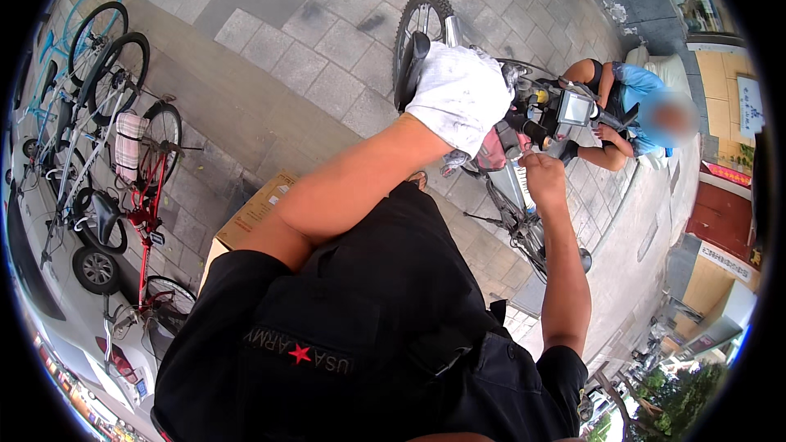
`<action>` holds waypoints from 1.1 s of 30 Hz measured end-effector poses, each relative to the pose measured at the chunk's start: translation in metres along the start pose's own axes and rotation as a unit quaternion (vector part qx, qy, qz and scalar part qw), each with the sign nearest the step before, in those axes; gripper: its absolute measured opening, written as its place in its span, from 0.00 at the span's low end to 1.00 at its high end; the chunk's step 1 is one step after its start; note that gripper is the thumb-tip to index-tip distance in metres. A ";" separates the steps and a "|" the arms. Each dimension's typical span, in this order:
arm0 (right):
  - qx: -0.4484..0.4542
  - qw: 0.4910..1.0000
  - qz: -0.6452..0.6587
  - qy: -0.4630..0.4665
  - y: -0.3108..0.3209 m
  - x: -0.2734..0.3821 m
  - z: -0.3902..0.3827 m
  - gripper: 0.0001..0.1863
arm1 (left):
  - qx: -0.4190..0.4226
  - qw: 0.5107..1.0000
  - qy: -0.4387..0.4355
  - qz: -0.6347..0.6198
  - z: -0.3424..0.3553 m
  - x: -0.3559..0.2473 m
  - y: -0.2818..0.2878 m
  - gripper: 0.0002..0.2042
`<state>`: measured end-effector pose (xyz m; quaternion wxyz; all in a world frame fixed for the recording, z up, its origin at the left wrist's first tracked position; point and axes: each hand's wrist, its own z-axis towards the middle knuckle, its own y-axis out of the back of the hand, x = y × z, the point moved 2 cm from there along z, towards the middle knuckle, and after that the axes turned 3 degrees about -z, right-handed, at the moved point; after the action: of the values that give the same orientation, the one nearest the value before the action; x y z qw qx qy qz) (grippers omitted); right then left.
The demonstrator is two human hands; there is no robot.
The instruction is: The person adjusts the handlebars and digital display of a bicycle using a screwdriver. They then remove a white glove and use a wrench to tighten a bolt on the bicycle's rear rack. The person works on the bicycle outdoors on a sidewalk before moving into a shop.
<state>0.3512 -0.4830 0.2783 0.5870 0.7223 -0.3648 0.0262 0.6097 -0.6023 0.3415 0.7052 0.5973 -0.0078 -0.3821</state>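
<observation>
The largest thing is the paved ground point(319, 65), made of grey stone slabs. On the left side there is a silver car point(41, 286), partly behind several parked bicycles. The bicycle point(521, 184) at the hands is on the paving, right of the centre; a wheel with a thick knobby tyre point(400, 33) shows at its upper end. Well apart to the left is a red bicycle point(146, 217), which carries a rolled checked cloth point(131, 143). Beyond the hands, at the right, a person in a blue shirt point(643, 82) sits low near the wall. A cardboard box point(262, 206) lies partly hidden behind the left forearm. The left hand point(465, 94) has a white covering, glove or cloth, over the bicycle; its fingers are hidden, so I cannot tell the state of this grip. The right hand point(544, 180) is bare, its fingers curled closed just beside the white tube; I cannot tell if something small is between them. Smallest is a square lamp point(576, 108), near both hands.
</observation>
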 end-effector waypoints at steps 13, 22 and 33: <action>-0.006 1.000 0.023 -0.002 -0.004 -0.001 -0.003 0.20 | 0.006 0.997 -0.026 0.073 -0.002 -0.002 -0.004 0.12; 0.000 1.000 0.019 0.003 -0.003 -0.002 -0.004 0.20 | -0.034 0.997 -0.025 0.060 -0.001 -0.004 -0.006 0.10; -0.011 1.000 0.005 -0.005 -0.004 0.003 -0.010 0.21 | 0.003 0.999 -0.001 0.037 0.001 0.001 -0.012 0.12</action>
<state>0.3591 -0.4751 0.2799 0.5930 0.7137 -0.3722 0.0213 0.6037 -0.6035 0.3312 0.7169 0.5984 -0.0320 -0.3565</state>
